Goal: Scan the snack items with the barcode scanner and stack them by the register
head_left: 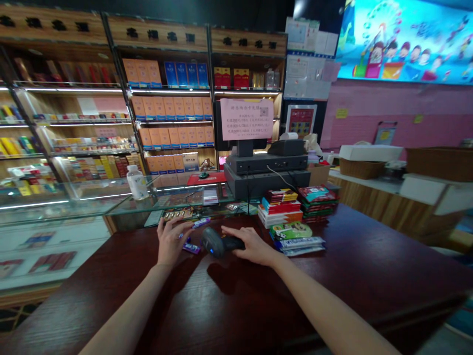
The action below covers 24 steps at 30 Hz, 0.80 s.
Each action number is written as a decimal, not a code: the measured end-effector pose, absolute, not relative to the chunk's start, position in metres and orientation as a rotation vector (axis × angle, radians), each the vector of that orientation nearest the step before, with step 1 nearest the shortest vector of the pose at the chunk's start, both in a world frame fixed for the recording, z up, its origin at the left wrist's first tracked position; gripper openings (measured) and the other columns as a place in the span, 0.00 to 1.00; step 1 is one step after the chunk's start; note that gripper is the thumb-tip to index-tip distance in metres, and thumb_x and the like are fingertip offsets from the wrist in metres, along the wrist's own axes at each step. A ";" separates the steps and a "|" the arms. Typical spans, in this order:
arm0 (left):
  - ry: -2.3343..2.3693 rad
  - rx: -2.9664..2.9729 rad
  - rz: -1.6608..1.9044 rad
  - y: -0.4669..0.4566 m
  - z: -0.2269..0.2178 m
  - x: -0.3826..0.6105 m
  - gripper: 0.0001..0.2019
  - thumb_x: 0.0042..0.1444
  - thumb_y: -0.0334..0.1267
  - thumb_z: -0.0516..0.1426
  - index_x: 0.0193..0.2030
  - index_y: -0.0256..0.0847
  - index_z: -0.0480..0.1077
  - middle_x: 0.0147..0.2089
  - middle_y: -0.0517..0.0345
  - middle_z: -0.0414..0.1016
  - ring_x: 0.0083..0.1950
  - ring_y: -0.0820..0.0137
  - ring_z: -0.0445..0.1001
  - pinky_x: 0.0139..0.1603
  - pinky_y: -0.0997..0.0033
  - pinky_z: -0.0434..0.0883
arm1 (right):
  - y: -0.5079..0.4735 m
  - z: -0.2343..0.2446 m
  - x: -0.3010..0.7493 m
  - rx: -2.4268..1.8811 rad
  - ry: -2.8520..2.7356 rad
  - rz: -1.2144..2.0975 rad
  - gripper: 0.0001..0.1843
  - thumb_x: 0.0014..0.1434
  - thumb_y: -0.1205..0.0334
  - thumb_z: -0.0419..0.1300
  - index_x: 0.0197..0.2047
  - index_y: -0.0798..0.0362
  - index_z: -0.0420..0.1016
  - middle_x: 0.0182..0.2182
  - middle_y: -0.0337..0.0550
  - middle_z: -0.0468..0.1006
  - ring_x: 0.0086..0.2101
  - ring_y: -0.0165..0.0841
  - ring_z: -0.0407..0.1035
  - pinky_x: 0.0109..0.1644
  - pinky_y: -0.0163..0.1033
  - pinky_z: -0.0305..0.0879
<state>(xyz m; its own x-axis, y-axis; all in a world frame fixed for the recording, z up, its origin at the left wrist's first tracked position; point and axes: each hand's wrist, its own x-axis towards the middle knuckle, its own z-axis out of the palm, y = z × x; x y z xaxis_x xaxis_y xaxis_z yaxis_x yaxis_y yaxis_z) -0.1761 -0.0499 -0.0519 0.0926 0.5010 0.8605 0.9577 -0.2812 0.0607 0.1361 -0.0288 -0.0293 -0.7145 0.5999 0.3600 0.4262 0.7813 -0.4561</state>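
My right hand (254, 245) is wrapped round the handle of a black barcode scanner (216, 242), held just above the dark wooden counter. A small blue light shows on the scanner's head, which points left. My left hand (173, 240) hovers at the left with its fingers apart and bent over small purple-wrapped packs. One purple pack (191, 248) lies between my left hand and the scanner. Another purple-and-white pack (201, 223) rests farther back, by the fingertips. Whether the left fingertips touch a pack is partly hidden.
Stacked snack packets (280, 213) and flat green and blue packets (297, 237) lie right of my right hand. Behind stand a cash register (266, 170) with a pink sign (247, 119), a white bottle (137, 182) on a glass case, and shelves of boxes (173, 108).
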 end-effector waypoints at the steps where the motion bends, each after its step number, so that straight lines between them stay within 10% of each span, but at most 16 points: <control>1: -1.425 -1.839 -1.114 -0.050 -0.052 -0.177 0.08 0.63 0.45 0.58 0.44 0.52 0.78 0.49 0.56 0.81 0.57 0.60 0.75 0.72 0.47 0.44 | -0.028 -0.026 0.136 -0.751 -2.471 0.487 0.43 0.55 0.67 0.60 0.72 0.38 0.55 0.59 0.38 0.75 0.47 0.38 0.69 0.59 0.46 0.53; 24: -1.507 -1.852 -1.174 -0.053 -0.048 -0.181 0.08 0.61 0.43 0.59 0.44 0.52 0.79 0.48 0.55 0.81 0.56 0.60 0.75 0.73 0.46 0.46 | -0.027 -0.022 0.140 -0.692 -2.525 0.600 0.43 0.56 0.64 0.62 0.72 0.39 0.54 0.60 0.36 0.75 0.52 0.41 0.69 0.62 0.48 0.49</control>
<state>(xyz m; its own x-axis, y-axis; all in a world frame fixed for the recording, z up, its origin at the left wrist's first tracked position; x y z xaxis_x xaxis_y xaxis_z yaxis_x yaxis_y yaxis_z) -0.1806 -0.0529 -0.0484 0.0278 0.5397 0.8414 0.9479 -0.2814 0.1491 0.1402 -0.0266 -0.0218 -0.7721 0.5580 0.3041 0.3615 0.7792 -0.5120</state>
